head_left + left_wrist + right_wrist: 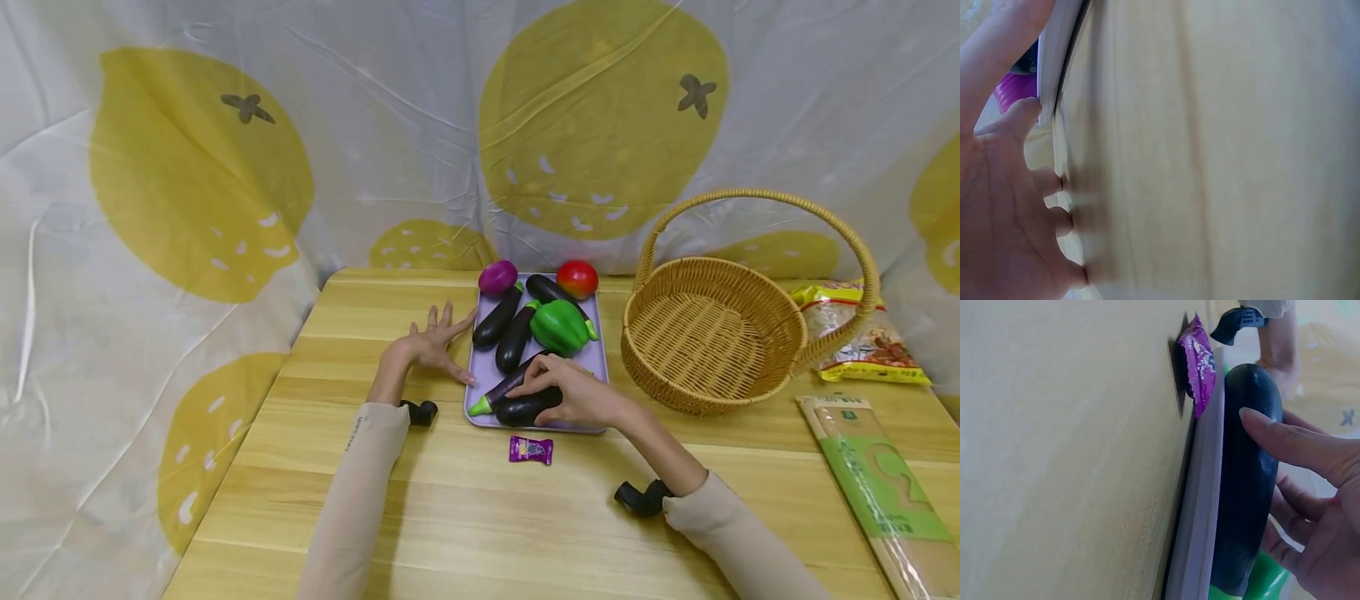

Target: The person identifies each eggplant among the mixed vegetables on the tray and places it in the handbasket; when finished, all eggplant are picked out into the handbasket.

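Observation:
A light purple tray [603, 358] holds several eggplants, among them a pair [498, 318] [516, 340] at its left, and a green bell pepper [561, 327]. My right hand [573, 392] grips the front eggplant [1249, 481], thumb on the near side and fingers behind it. That eggplant lies along the tray's front edge, beside another eggplant [517, 379] with a green stem end. At the tray's left edge, my left hand [435, 343] has its fingers spread, with thumb and index finger touching the rim. A purple onion [498, 277] and a red round fruit [577, 279] sit at the back corners.
A small purple wrapped packet [530, 450] lies in front of the tray. To the right stands a wicker basket [637, 358] with a tall handle. Beyond it are a yellow-edged food bag [862, 333] and a long green-and-tan package [877, 483]. A lemon-print cloth [420, 125] hangs behind the table.

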Action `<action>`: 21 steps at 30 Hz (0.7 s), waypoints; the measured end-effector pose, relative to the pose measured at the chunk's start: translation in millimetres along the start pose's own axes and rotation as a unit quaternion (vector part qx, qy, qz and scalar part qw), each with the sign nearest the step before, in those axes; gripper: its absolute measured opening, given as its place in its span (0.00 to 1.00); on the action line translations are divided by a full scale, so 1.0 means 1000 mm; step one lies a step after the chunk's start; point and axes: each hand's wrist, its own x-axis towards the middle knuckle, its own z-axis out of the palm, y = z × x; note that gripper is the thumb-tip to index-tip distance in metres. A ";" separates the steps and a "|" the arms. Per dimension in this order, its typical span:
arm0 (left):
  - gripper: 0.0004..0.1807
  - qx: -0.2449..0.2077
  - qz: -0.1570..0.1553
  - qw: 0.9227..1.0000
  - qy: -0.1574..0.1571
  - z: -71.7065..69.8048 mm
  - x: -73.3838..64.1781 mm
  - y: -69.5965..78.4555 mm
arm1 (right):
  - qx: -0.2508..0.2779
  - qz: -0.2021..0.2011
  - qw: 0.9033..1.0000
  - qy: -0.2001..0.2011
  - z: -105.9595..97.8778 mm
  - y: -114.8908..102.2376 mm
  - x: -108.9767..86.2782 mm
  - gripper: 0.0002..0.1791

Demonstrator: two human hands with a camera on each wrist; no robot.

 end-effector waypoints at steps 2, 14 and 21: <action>0.70 -0.001 -0.001 1.000 0.000 0.000 0.000 0.000 | -0.003 -0.004 1.000 -0.001 0.001 0.000 0.001 0.26; 0.70 -0.010 0.001 1.000 -0.002 0.001 0.002 -0.001 | -0.020 -0.017 1.000 -0.001 0.001 0.000 0.000 0.25; 0.70 -0.010 0.001 1.000 -0.001 0.001 0.001 0.000 | -0.015 -0.023 1.000 0.005 -0.003 -0.001 -0.002 0.25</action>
